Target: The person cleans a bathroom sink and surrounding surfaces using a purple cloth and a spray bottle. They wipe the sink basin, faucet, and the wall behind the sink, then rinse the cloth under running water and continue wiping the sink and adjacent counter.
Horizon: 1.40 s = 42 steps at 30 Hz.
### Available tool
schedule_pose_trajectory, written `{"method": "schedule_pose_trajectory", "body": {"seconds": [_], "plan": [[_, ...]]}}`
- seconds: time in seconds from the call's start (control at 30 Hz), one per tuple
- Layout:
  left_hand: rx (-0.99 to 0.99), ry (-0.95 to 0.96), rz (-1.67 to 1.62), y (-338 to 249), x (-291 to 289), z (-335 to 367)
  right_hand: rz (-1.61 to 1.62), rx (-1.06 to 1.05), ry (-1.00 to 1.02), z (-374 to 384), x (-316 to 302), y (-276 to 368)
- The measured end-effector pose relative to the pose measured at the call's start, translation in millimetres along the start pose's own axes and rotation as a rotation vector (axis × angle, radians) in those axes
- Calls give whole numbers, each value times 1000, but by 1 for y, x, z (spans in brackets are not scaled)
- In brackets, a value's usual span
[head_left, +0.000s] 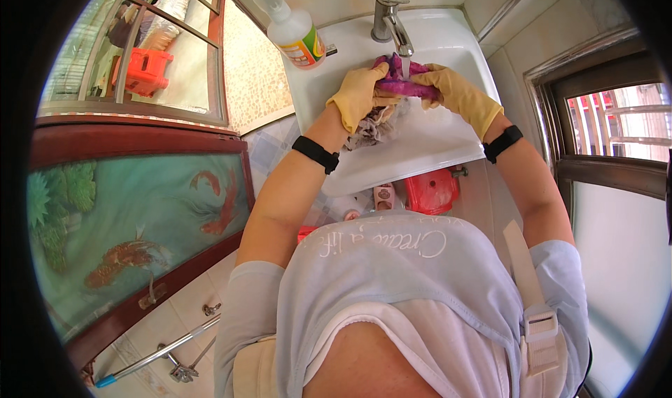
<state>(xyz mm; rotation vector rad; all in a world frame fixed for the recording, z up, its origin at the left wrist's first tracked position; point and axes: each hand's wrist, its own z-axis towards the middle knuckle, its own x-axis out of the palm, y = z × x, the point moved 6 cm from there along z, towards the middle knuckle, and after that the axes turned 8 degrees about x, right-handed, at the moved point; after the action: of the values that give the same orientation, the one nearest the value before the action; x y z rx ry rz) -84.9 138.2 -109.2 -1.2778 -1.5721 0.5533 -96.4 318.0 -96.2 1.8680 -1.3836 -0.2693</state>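
Note:
A wet purple cloth (400,87) is stretched between my two gloved hands, right under the tap (393,21). Water runs from the spout onto it. My left hand (362,93), in a yellow rubber glove, grips the cloth's left end. The right end is gripped by my right hand (453,93), gloved the same way. Both hands are over the white sink (427,149). Below my left hand, a bunched greyish cloth (369,130) lies in the basin, partly hidden by that hand.
A spray bottle (292,30) stands at the sink's back left corner, near a small dark item (331,49). Beneath the sink is a red plastic container (432,190). A door with a fish picture (161,223) stands at the left, and a window (616,121) is at the right.

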Motion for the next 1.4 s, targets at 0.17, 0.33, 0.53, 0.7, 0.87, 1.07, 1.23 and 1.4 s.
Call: {"method": "schedule_pose_trajectory", "body": {"seconds": [0.17,0.33,0.53,0.7,0.87,1.07,1.23,1.4], "plan": [[-104,-113,-412,24,1,8,51,-177,-255,3,-7,-5],[-102,135,-527,26,32,15,-321,-403,-433,11,35,-8],[-77,7,-472,27,30,0,-1003,-200,-748,11,3,20],[238,105,-133,19,-4,6,-846,-70,-495,6,-14,22],[10,60,-447,-8,34,-12,-7,11,-104,13,0,-10],[-39,83,483,-22,30,-21,761,77,-172,22,34,-19],[517,13,972,-45,26,-24,699,83,-102,27,37,-10],[465,48,958,-48,51,-25,692,61,-12,23,52,-11]]}}
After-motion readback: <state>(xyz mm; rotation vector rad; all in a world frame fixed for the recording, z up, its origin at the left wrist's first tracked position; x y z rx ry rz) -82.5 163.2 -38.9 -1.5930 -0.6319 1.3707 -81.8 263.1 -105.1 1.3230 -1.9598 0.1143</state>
